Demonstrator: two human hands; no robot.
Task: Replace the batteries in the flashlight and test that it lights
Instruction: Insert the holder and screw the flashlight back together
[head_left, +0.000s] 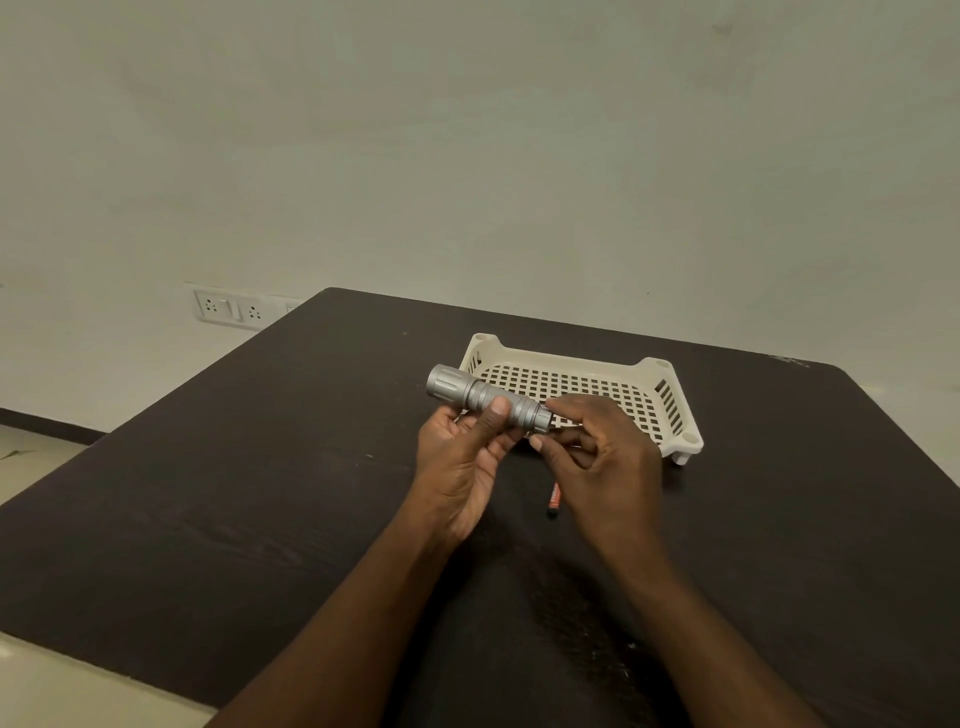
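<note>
My left hand (462, 457) grips the metal flashlight (488, 399) by its knurled, grippy barrel (probably stiff, weighty); my right hand's (597, 457) fingers pinch its tail cap (542, 418).

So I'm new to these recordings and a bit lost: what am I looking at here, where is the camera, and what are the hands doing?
There is no machine here: a person works with bare hands, filmed by a camera worn on their head, looking forward and down. The left hand grips a silver ribbed metal flashlight round its middle, held above a dark brown table. The right hand has its fingers at the flashlight's tail end. Behind the hands stands a cream perforated plastic tray. A small orange and black battery lies on the table, partly hidden by the right hand. A white wall socket panel is on the wall.
</note>
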